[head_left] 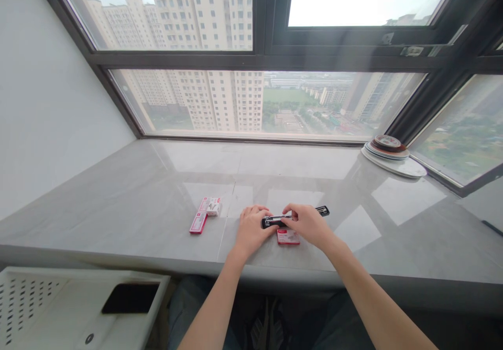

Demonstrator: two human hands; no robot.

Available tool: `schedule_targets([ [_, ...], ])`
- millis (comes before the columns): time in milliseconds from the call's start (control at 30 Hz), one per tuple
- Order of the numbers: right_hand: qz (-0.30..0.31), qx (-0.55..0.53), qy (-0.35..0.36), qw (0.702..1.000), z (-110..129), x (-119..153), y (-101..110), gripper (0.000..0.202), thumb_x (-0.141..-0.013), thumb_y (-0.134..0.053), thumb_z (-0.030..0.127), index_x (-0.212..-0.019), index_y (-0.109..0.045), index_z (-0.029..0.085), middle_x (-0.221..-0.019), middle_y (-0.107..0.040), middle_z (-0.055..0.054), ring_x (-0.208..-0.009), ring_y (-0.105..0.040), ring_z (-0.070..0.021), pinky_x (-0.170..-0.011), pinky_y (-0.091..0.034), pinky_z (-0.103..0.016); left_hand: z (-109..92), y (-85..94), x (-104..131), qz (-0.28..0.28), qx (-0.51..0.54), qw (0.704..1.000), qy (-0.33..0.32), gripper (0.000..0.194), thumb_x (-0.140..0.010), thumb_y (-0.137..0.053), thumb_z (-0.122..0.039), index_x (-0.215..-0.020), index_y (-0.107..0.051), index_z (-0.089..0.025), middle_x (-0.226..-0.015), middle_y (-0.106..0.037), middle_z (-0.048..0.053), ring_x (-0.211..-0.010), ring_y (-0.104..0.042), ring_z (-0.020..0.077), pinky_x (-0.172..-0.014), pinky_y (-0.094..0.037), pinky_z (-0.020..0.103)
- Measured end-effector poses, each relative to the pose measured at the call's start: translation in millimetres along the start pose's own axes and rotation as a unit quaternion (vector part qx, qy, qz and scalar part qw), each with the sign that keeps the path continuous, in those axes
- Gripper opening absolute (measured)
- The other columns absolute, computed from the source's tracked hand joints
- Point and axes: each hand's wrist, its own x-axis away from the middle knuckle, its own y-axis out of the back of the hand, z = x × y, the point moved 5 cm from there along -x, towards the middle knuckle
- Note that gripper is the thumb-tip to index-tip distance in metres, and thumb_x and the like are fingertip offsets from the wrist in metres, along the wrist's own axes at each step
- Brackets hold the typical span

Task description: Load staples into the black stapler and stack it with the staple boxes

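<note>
A black stapler (272, 221) lies swung open on the grey stone sill, its metal staple channel showing and its far arm reaching out to the right. My left hand (253, 228) is closed on its left end, with the thumb along the near side. Finger and thumb of my right hand (304, 222) pinch at the middle of the channel. Any small staples between them are too hidden to make out. Just below the stapler, a red-and-white small box (288, 237) lies flat, its upper edge partly covered.
To the left lie several small red-and-white boxes, including a white-topped box (214, 206) and a red-edged box (198, 222). A stack of plates or round mats (395, 164) stands at the back right by the window. Below the sill's front edge is a white perforated plastic piece (58, 308).
</note>
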Motion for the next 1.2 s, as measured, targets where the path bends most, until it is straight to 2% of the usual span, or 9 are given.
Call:
schedule_targets([
  [100,-0.007,0.01,-0.012,1.0,0,10,-2,0.021,-0.092,-0.063,0.042,-0.095,-0.073,0.024,-0.062,-0.061,0.001,-0.06,-0.054,-0.0158,-0.058,-0.028,-0.027,0,-0.6,0,0.004,0.0,1.0,0.008,0.025,-0.082,-0.079,-0.041,-0.104,-0.072,-0.032,-0.121,-0.065,0.003,-0.118,-0.054,0.0266,-0.108,-0.035,0.044],
  [267,-0.027,-0.011,-0.023,0.999,2,24,-8,0.022,-0.095,-0.058,0.041,-0.104,-0.07,0.025,-0.065,-0.063,0.001,-0.063,-0.056,-0.0171,-0.058,-0.028,-0.027,-1,-1.3,-1,0.004,0.003,1.0,0.006,0.024,-0.083,-0.079,-0.042,-0.104,-0.071,-0.033,-0.122,-0.065,0.002,-0.117,-0.055,0.026,-0.108,-0.035,0.044],
  [500,0.029,-0.144,-0.025,0.989,8,34,-10,0.037,-0.096,-0.055,0.047,-0.122,-0.07,0.026,-0.066,-0.058,0.002,-0.063,-0.053,-0.0159,-0.06,-0.035,-0.027,0,-1.7,-1,0.003,0.004,1.0,0.004,0.025,-0.083,-0.078,-0.041,-0.106,-0.071,-0.034,-0.123,-0.065,0.002,-0.118,-0.055,0.0262,-0.108,-0.036,0.044],
  [600,0.053,-0.262,-0.075,0.961,-14,48,-4,0.048,-0.094,-0.057,0.057,-0.127,-0.068,0.023,-0.064,-0.052,0.003,-0.058,-0.047,-0.0133,-0.055,-0.034,-0.025,1,-2.2,-1,-0.001,0.008,1.0,-0.002,0.025,-0.082,-0.079,-0.04,-0.105,-0.072,-0.034,-0.123,-0.065,0.001,-0.117,-0.055,0.0255,-0.108,-0.036,0.043],
  [767,0.042,-0.34,-0.245,0.907,-84,73,12,0.062,-0.084,-0.063,0.071,-0.116,-0.068,0.018,-0.06,-0.049,0.005,-0.045,-0.031,-0.0077,-0.042,-0.018,-0.023,4,-3.8,-1,-0.003,0.005,1.0,0.004,0.025,-0.081,-0.08,-0.041,-0.104,-0.072,-0.035,-0.125,-0.065,0.0,-0.117,-0.055,0.025,-0.107,-0.037,0.043],
  [833,0.001,-0.374,-0.226,0.899,-93,67,20,0.064,-0.08,-0.068,0.071,-0.12,-0.065,0.02,-0.066,-0.053,0.004,-0.044,-0.029,-0.0061,-0.041,-0.018,-0.023,5,-4.5,-2,0.0,0.004,1.0,0.009,0.025,-0.082,-0.08,-0.042,-0.104,-0.073,-0.035,-0.126,-0.065,0.001,-0.117,-0.055,0.0256,-0.107,-0.038,0.043],
  [933,-0.032,-0.409,-0.144,0.901,-81,41,28,0.062,-0.077,-0.071,0.069,-0.114,-0.067,0.019,-0.074,-0.057,0.001,-0.048,-0.032,-0.0061,-0.043,-0.023,-0.023,5,-4.9,-2,0.002,0.003,1.0,0.008,0.025,-0.082,-0.08,-0.042,-0.105,-0.074,-0.035,-0.126,-0.064,0.001,-0.118,-0.055,0.0258,-0.107,-0.038,0.044],
  [1100,0.007,-0.308,-0.032,0.951,-37,0,26,0.047,-0.078,-0.075,0.061,-0.101,-0.068,0.02,-0.069,-0.057,0.002,-0.06,-0.047,-0.0121,-0.054,-0.037,-0.025,6,-5.0,-2,-0.006,0.004,1.0,-0.003,0.027,-0.08,-0.081,-0.04,-0.106,-0.074,-0.037,-0.125,-0.065,-0.001,-0.118,-0.054,0.0254,-0.106,-0.038,0.043],
  [1200,0.024,-0.231,0.01,0.973,-18,-10,17,0.036,-0.082,-0.074,0.053,-0.097,-0.067,0.022,-0.064,-0.052,0.006,-0.059,-0.046,-0.0116,-0.058,-0.036,-0.025,7,-6.5,-3,-0.007,0.003,1.0,-0.003,0.028,-0.08,-0.082,-0.04,-0.107,-0.073,-0.037,-0.126,-0.065,-0.001,-0.117,-0.055,0.0252,-0.106,-0.039,0.043],
])
